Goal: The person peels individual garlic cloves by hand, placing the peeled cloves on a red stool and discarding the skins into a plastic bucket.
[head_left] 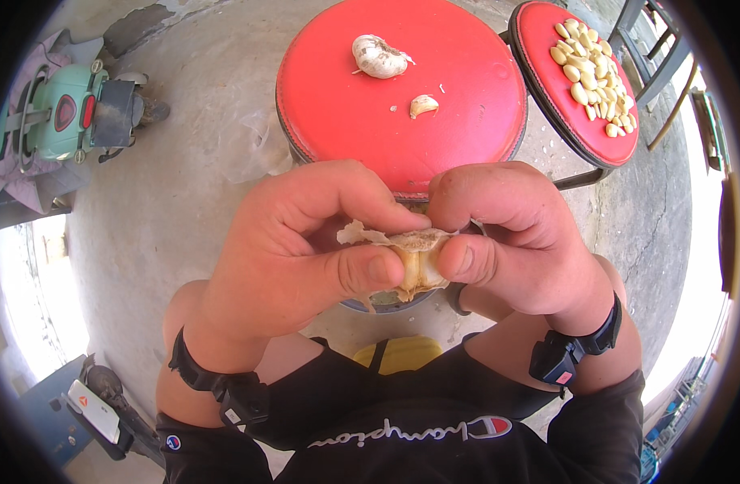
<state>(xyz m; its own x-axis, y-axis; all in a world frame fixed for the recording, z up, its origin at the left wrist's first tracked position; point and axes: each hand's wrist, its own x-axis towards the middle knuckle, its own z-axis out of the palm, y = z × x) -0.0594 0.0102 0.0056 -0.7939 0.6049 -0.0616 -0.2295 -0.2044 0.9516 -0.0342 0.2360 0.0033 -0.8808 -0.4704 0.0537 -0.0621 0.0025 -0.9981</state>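
Observation:
Between my two hands is a partly opened garlic bulb [419,270], with loose papery skin sticking out on its left side. My left hand [305,234] pinches it between thumb and forefinger. From the other side, my right hand [515,234] grips it the same way, its thumb pressed on a pale clove. Beyond the hands, a whole garlic bulb [379,56] and a single unpeeled clove [423,106] lie on a round red stool [329,113]. Peeled garlic cloves [594,77] are heaped on a second red stool [547,40] at the far right.
Below the hands, a container's rim [394,305] shows partly, mostly hidden. A yellow object [400,355] sits between my legs. A green scooter [67,113] stands at the left, near a clear plastic bag [257,145] on the concrete floor. A phone [94,410] rests at lower left.

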